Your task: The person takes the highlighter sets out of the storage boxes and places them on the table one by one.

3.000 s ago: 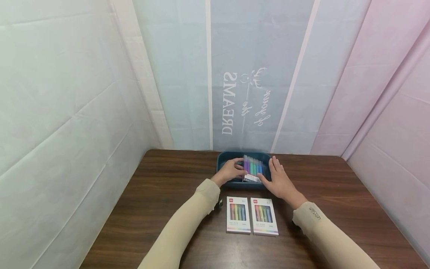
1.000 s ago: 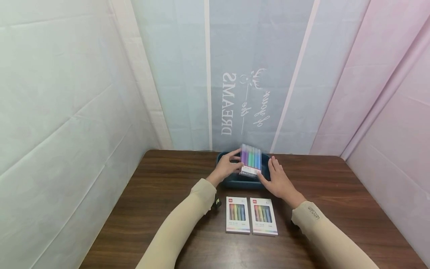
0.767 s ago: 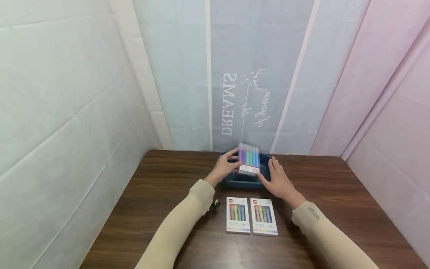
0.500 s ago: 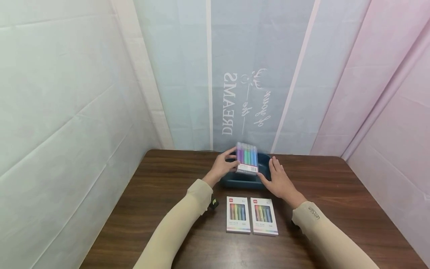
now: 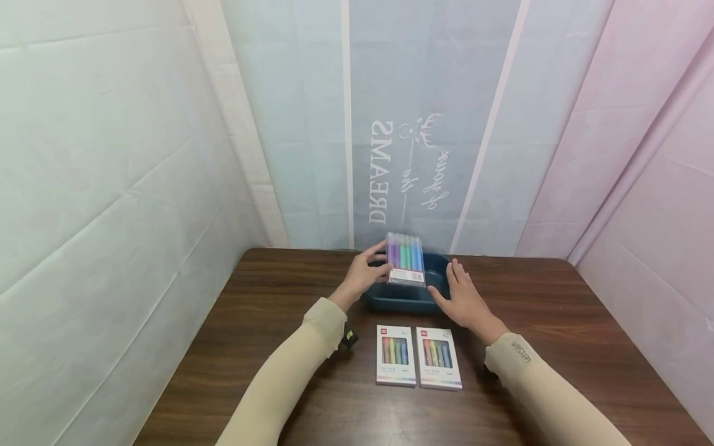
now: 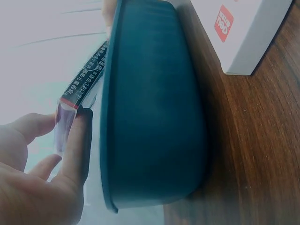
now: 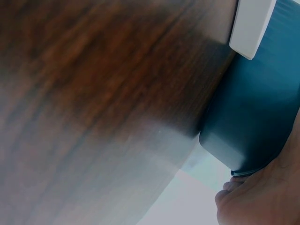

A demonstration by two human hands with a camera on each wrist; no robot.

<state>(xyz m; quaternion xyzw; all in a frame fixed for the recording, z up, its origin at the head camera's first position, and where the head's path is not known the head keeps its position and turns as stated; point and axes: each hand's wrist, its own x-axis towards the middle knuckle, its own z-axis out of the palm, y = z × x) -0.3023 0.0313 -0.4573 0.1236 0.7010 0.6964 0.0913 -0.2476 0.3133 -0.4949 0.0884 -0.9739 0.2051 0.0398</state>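
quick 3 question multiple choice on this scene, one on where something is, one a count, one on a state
1. Where is the pen pack?
A. flat on the table
B. held above the bin
C. under a box

2. How many white boxes lie on the table?
A. one
B. two
C. four

3. What is the right hand doing?
A. resting against the bin
B. gripping a box
C. raised in the air

Answers:
1 B, the left hand grips it over the bin.
2 B, two lie side by side.
3 A, straight fingers lie along the bin's side.
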